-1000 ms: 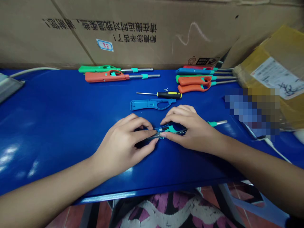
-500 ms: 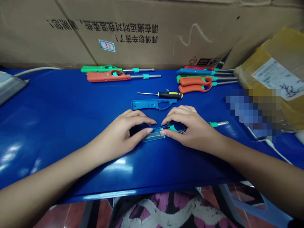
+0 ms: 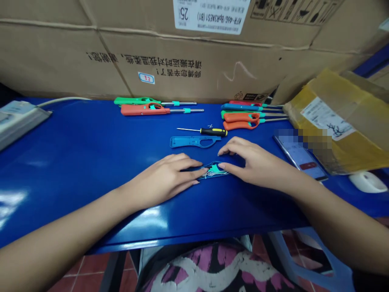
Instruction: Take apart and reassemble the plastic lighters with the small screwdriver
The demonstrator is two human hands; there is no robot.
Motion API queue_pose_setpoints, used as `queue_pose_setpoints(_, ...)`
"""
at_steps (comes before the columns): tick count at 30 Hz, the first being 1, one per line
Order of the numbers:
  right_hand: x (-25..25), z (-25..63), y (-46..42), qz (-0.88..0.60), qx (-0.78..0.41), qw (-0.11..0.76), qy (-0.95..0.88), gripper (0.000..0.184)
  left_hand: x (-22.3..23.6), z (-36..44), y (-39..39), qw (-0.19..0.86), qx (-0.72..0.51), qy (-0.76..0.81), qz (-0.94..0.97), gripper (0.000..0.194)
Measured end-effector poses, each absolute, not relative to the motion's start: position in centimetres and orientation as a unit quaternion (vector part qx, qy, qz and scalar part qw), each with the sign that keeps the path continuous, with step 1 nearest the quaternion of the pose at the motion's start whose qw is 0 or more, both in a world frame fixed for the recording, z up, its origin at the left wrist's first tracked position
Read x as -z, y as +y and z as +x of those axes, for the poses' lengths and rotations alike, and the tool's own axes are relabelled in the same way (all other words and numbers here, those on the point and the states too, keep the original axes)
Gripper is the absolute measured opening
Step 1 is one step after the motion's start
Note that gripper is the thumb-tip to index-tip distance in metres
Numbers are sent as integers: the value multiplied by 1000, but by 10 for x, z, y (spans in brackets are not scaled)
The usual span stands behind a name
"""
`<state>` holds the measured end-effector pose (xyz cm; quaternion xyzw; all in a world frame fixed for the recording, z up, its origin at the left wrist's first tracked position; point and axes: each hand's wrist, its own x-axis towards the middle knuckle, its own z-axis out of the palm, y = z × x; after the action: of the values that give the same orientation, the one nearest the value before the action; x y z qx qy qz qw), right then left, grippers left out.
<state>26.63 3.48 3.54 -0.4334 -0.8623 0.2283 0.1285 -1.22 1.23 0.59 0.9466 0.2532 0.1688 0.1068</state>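
Note:
My left hand [image 3: 165,176] lies over the handle end of an opened blue lighter [image 3: 214,171] on the blue table [image 3: 91,150], fingers pressed down on it. My right hand [image 3: 252,160] covers the lighter's other end, thumb and fingertips pinching near its teal trigger. Just beyond the hands lie the lighter's loose blue shell half [image 3: 194,141] and a black-and-yellow screwdriver [image 3: 209,131].
A green and an orange lighter [image 3: 146,108] lie at the back middle, and several more lighters [image 3: 243,115] are stacked to their right. Cardboard boxes [image 3: 182,52] wall the back. A phone [image 3: 300,156], a yellow parcel [image 3: 337,117], a white mouse [image 3: 366,181] sit right; a grey box [image 3: 18,119] left.
The camera has tilted up and shifted. My left hand has flattened onto the lighter's handle, and my right hand has slid slightly back along it.

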Motion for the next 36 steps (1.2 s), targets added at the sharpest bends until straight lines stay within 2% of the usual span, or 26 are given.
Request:
queue_pose_setpoints(3, -29, 263, 31, -432, -243, 136, -858, 19, -6, -17, 12, 59, -152, 256, 953, 38)
queue_pose_setpoints(8, -27, 260, 32, -411, -269, 189, -850, 4, -17, -17, 12, -1, -123, 256, 959, 36)
queue_pose_setpoints(14, -23, 266, 38, -359, -304, 193, -861, 10, -27, -9, 8, -60, -88, 278, 955, 32)
queue_pose_setpoints(21, -20, 259, 39, -378, -301, 209, -850, 9, -18, -11, 9, -38, -88, 277, 956, 36)
queue_pose_setpoints(26, -21, 258, 35, -375, -283, 172, -866, 13, -14, -12, 10, -25, -87, 279, 956, 39)
queue_pose_setpoints(32, -21, 263, 34, -369, -243, 137, -887, 9, -13, -12, 10, -17, -64, 278, 958, 55)
queue_pose_setpoints(36, -22, 266, 35, -364, -250, 131, -888, 7, -12, -14, 11, -22, -77, 272, 959, 53)
